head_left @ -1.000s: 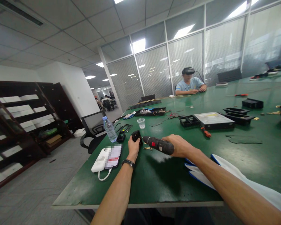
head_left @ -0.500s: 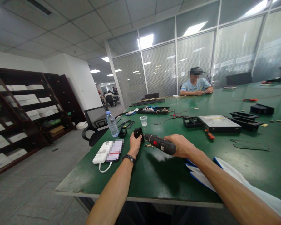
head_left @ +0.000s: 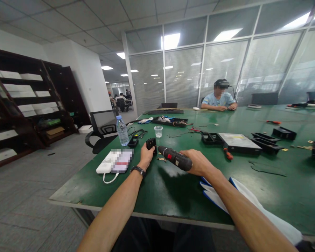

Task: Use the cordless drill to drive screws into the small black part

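Observation:
My right hand (head_left: pixel 196 162) is wrapped round a black cordless screwdriver (head_left: pixel 174 158) with a red switch, its nose pointing left. My left hand (head_left: pixel 146 155) grips a small black part (head_left: pixel 151 143) that sits on the green table (head_left: pixel 173 196), right at the screwdriver's tip. A few small brass pieces (head_left: pixel 161 159) lie on the table between my two hands.
A white power bank with a phone (head_left: pixel 115 161), a water bottle (head_left: pixel 122 130) and a plastic cup (head_left: pixel 158 131) stand to the left and behind. A disc drive (head_left: pixel 238 140), black trays (head_left: pixel 266 144) and a screwdriver (head_left: pixel 228 153) lie right. White-blue gloves (head_left: pixel 215 192) lie under my right forearm. Another person (head_left: pixel 218 98) sits opposite.
The camera has tilted and shifted, so the scene slid slightly. Both hands keep the same grip and stay together at the small black part.

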`<state>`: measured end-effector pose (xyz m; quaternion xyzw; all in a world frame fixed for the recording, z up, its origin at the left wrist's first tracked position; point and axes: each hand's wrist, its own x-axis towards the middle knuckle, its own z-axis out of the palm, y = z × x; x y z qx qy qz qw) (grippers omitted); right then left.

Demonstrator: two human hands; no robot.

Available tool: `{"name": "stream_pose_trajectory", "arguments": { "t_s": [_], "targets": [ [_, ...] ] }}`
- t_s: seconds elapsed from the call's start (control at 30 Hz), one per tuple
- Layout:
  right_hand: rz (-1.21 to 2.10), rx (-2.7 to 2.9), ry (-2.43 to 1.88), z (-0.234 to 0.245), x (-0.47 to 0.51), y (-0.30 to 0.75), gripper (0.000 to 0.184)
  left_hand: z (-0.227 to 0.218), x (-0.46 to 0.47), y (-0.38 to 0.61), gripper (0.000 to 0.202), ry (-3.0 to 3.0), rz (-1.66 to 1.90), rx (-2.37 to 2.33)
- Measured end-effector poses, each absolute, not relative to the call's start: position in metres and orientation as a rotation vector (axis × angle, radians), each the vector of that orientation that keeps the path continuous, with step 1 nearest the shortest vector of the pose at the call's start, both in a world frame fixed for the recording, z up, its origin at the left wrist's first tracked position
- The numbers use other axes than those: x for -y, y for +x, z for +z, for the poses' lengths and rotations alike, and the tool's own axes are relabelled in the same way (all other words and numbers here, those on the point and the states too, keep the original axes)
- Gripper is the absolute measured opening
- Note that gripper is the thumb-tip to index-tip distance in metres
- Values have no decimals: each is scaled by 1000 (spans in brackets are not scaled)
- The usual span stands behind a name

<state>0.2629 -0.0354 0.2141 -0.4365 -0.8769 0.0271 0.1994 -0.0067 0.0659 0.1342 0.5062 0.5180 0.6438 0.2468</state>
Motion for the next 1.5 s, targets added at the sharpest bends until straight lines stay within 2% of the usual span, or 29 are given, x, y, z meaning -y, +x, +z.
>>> {"name": "stream_pose_trajectory", "arguments": {
  "t_s": [1.5],
  "targets": [
    [116,2456,-1234,213,34,263,14,132,-69,-9,33,1360,1742,-1407]
  ]
}}
